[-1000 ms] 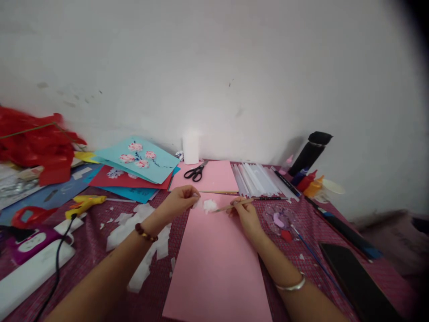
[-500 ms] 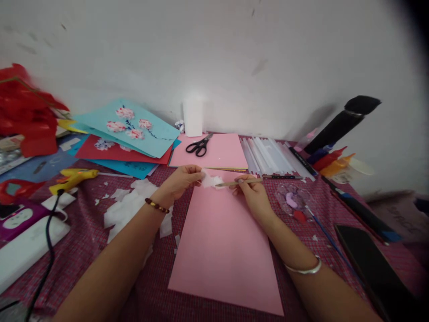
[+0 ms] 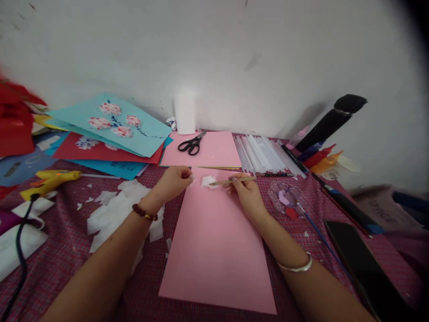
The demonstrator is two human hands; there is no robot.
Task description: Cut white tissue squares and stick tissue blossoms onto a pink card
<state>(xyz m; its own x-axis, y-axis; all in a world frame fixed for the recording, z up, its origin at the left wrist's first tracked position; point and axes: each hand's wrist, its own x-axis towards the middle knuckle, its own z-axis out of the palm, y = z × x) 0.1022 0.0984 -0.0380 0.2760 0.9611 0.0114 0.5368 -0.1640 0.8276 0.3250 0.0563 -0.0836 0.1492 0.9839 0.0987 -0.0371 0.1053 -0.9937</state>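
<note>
A pink paper sheet [image 3: 214,241] lies in front of me on the red checked cloth. Near its far edge sits a small white tissue tuft [image 3: 208,180]. My right hand [image 3: 244,191] is closed on a thin wooden stick [image 3: 231,181] whose tip touches the tuft. My left hand [image 3: 174,180] is curled just left of the tuft, fingers pressed together, a small gap between them and the tuft. I cannot make out anything in its fingers.
White tissue scraps [image 3: 114,212] lie to the left, with a yellow glue gun [image 3: 47,181] and coloured sheets with paper flowers [image 3: 110,120]. Black scissors [image 3: 189,144] rest on another pink sheet. White strips [image 3: 264,154], a paint palette [image 3: 286,197], bottles [image 3: 318,158] and a black phone [image 3: 362,264] are to the right.
My left hand has let go of the tissue tuft and drawn slightly left; the tuft now lies on the pink sheet under the stick's tip. The view shifted a little.
</note>
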